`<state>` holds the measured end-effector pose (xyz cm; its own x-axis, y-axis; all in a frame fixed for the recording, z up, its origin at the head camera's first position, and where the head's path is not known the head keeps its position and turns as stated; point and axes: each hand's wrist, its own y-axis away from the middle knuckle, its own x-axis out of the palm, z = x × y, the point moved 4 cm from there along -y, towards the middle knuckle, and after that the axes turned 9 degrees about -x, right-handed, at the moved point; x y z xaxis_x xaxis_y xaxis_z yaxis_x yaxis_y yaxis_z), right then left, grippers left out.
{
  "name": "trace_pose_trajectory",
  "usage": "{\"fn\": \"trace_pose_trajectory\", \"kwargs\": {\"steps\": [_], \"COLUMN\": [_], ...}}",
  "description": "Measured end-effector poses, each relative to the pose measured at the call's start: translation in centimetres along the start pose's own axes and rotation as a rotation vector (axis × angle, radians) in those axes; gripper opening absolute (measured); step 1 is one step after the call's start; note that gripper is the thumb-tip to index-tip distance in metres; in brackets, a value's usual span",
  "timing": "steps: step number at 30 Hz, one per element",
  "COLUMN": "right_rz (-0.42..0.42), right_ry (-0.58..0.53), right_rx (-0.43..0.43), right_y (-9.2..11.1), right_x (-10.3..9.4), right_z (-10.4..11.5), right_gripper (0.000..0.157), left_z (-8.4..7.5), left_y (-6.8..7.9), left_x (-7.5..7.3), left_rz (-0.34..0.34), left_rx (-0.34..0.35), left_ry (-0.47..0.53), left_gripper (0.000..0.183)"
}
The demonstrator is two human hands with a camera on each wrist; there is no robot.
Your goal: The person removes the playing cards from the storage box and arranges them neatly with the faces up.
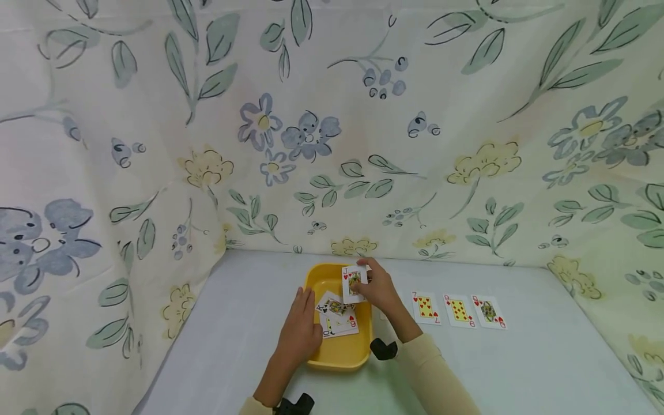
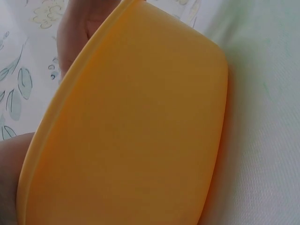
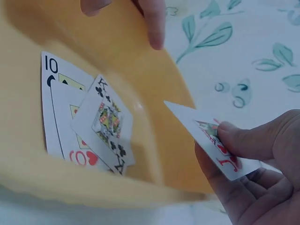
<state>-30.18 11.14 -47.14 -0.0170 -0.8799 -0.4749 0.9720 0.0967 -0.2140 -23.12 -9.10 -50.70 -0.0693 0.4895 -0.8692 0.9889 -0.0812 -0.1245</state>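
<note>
My right hand (image 1: 381, 288) pinches a jack of hearts (image 1: 350, 279) between thumb and fingers, above the far right part of a yellow plastic bin (image 1: 342, 363). The right wrist view shows this jack (image 3: 192, 119) tilted, its face towards the bin. My left hand (image 1: 301, 331) rests over the bin's left rim with its fingers straight; two fingertips (image 3: 157, 40) show at the inner wall. Inside the bin, a king of clubs (image 3: 108, 123) overlaps a red heart number card (image 3: 65, 126) and a black ten (image 3: 65, 72). The left wrist view is mostly the bin's outer wall (image 2: 136, 122).
Right of the bin, a seven of hearts (image 1: 426, 308), a red nine (image 1: 459, 311) and a queen of hearts (image 1: 489, 312) lie face up in a row on the white table (image 1: 550, 363). A floral cloth (image 1: 363, 127) hangs behind and at the sides.
</note>
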Motion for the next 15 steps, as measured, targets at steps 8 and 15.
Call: {"fn": "trace_pose_trajectory", "kwargs": {"steps": [8, 15], "right_rz": [-0.042, -0.073], "right_ry": [-0.051, -0.095], "right_rx": [0.057, 0.114], "right_y": [1.2, 2.7], "right_x": [-2.5, -4.4], "right_z": [-0.4, -0.6], "right_gripper": [0.052, 0.051], "left_z": [-0.1, 0.0], "left_y": [0.0, 0.1], "left_x": [-0.1, -0.1], "left_rz": [-0.004, 0.000], "left_rx": [0.010, 0.004], "left_ry": [-0.011, 0.004], "left_gripper": [0.069, 0.070]}}
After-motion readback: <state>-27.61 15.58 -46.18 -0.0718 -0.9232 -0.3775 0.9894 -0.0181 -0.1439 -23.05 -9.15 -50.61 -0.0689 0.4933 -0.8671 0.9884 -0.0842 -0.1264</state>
